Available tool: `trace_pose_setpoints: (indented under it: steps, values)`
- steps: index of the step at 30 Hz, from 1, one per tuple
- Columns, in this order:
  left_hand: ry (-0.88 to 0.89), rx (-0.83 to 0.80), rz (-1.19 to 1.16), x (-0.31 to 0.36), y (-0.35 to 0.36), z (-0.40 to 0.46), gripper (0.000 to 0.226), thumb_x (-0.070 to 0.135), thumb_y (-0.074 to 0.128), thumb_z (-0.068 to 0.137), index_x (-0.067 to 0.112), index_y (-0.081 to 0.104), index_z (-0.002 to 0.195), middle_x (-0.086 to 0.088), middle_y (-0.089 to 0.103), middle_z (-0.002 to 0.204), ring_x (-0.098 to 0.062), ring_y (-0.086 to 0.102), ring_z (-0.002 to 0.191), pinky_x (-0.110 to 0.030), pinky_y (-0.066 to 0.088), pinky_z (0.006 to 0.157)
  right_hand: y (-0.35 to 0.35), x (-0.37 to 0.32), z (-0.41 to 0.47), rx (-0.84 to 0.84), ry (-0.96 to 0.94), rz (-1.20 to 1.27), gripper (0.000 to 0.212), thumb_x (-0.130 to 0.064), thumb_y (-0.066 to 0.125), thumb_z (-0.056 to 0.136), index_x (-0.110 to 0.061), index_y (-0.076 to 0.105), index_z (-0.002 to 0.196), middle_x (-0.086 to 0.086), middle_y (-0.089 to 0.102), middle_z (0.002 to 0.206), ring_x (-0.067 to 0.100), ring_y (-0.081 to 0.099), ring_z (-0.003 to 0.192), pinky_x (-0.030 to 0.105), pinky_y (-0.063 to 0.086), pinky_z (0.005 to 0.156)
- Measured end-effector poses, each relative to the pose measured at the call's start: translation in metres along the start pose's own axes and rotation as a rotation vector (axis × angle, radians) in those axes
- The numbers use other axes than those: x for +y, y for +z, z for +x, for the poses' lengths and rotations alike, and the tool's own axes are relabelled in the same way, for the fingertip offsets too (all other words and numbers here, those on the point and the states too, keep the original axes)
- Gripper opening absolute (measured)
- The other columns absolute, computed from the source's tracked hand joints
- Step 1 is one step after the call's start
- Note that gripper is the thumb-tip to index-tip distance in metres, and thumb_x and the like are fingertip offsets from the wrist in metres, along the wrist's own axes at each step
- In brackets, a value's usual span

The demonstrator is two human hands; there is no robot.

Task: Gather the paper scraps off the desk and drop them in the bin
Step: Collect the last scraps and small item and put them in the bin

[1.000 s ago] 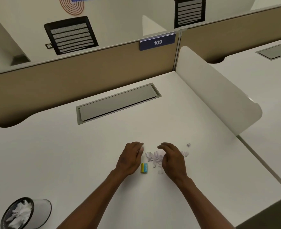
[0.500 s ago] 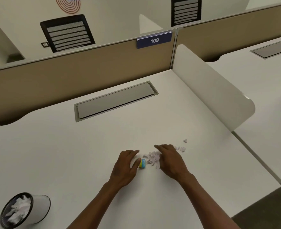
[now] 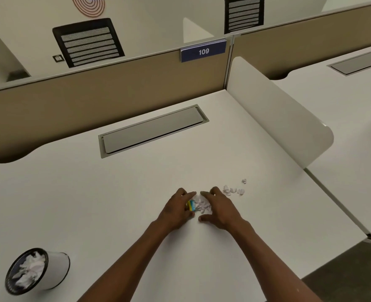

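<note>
A small heap of white paper scraps lies on the white desk, pressed between my two hands. My left hand cups the heap from the left, fingers curved, touching a small yellow and blue item. My right hand cups it from the right, thumb on the desk. A few loose scraps lie just right of my right hand. The small white bin with a black rim stands at the desk's near left, holding crumpled paper.
A grey cable hatch is set into the desk behind my hands. A white side divider bounds the desk on the right, a tan partition with a "109" sign at the back. The desk's front edge runs at lower right.
Both hands have drawn together, pushing the spread scraps and the yellow and blue item into one tight heap between them.
</note>
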State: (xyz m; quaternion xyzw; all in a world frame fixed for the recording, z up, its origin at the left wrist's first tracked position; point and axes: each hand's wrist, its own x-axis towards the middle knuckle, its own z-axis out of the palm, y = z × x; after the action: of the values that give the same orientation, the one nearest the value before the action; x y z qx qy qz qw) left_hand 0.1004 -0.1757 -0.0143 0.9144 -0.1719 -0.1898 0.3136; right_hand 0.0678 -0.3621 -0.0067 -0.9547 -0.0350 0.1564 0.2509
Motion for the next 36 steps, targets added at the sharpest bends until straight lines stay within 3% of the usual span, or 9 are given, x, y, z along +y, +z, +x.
trace_pose_setpoints:
  steps: [3,6,11,17,19,22,29,34,36]
  values:
    - [0.031,0.048,-0.028,0.007,0.003,-0.002,0.045,0.019,0.073,0.083,0.020,0.064,0.126,-0.002,0.056,0.106,-0.012,0.055,0.089,-0.017,0.044,0.077,0.003,-0.011,0.004,0.038,-0.028,0.065,0.047,-0.031,0.079,0.079,-0.020,0.064,0.122,0.003,0.055,0.110,0.023,0.064,0.092,0.025,0.046,0.074]
    - [0.013,0.112,-0.058,0.007,0.008,-0.010,0.039,0.017,0.073,0.082,0.016,0.067,0.120,-0.003,0.059,0.103,-0.015,0.058,0.088,-0.023,0.048,0.078,0.007,-0.014,0.005,0.089,-0.008,0.126,0.028,-0.027,0.072,0.084,-0.018,0.070,0.111,0.004,0.059,0.104,0.023,0.063,0.089,0.024,0.042,0.070]
    - [-0.009,0.202,-0.098,0.004,0.010,-0.023,0.040,0.014,0.073,0.081,0.009,0.067,0.121,-0.007,0.064,0.107,-0.020,0.063,0.095,-0.026,0.051,0.085,0.013,-0.014,0.005,0.106,-0.010,0.225,0.028,-0.021,0.075,0.081,-0.016,0.073,0.109,0.007,0.068,0.101,0.021,0.064,0.090,0.025,0.044,0.074]
    - [-0.032,0.253,-0.173,-0.002,0.001,-0.042,0.038,0.008,0.074,0.081,0.010,0.069,0.119,-0.007,0.067,0.109,-0.021,0.066,0.095,-0.035,0.055,0.085,0.009,-0.021,0.004,-0.026,-0.022,0.394,0.030,-0.017,0.083,0.078,-0.019,0.074,0.106,0.001,0.074,0.101,0.015,0.070,0.080,0.030,0.058,0.076]
    - [-0.061,0.298,-0.246,-0.005,-0.005,-0.051,0.038,0.013,0.079,0.080,0.012,0.070,0.117,-0.005,0.068,0.109,-0.017,0.068,0.090,-0.029,0.057,0.080,0.005,-0.031,0.004,-0.066,-0.039,0.491,0.026,-0.015,0.083,0.078,-0.021,0.075,0.102,-0.002,0.076,0.092,0.016,0.075,0.074,0.031,0.060,0.069]
    - [-0.108,0.380,-0.344,-0.010,-0.020,-0.067,0.039,0.015,0.083,0.077,0.015,0.071,0.114,0.001,0.069,0.107,-0.011,0.069,0.085,-0.016,0.055,0.071,0.000,-0.049,0.007,-0.118,-0.097,0.619,0.025,-0.012,0.082,0.079,-0.018,0.075,0.102,0.005,0.077,0.092,0.021,0.076,0.077,0.039,0.061,0.076]
    - [-0.178,0.602,-0.564,-0.018,-0.064,-0.122,0.036,0.018,0.082,0.078,0.027,0.072,0.111,0.010,0.073,0.107,-0.006,0.071,0.085,-0.019,0.058,0.073,0.006,-0.113,0.017,-0.237,-0.254,0.945,0.023,-0.004,0.080,0.081,-0.001,0.073,0.103,0.025,0.069,0.105,0.026,0.068,0.083,0.036,0.060,0.077]
    - [-0.189,0.749,-0.564,-0.035,-0.090,-0.170,0.041,0.015,0.079,0.080,0.042,0.071,0.109,0.015,0.072,0.107,-0.005,0.071,0.088,-0.014,0.055,0.073,0.021,-0.172,0.022,-0.311,-0.368,0.947,0.024,-0.006,0.080,0.081,-0.006,0.075,0.105,0.016,0.073,0.108,0.026,0.070,0.085,0.037,0.062,0.078]
    - [-0.189,0.804,-0.529,-0.044,-0.097,-0.189,0.045,0.010,0.078,0.080,0.040,0.070,0.114,0.014,0.072,0.109,-0.007,0.071,0.089,-0.013,0.055,0.073,0.028,-0.196,0.022,-0.325,-0.402,0.937,0.024,-0.007,0.081,0.081,-0.008,0.076,0.105,0.015,0.074,0.105,0.026,0.071,0.084,0.038,0.062,0.078]
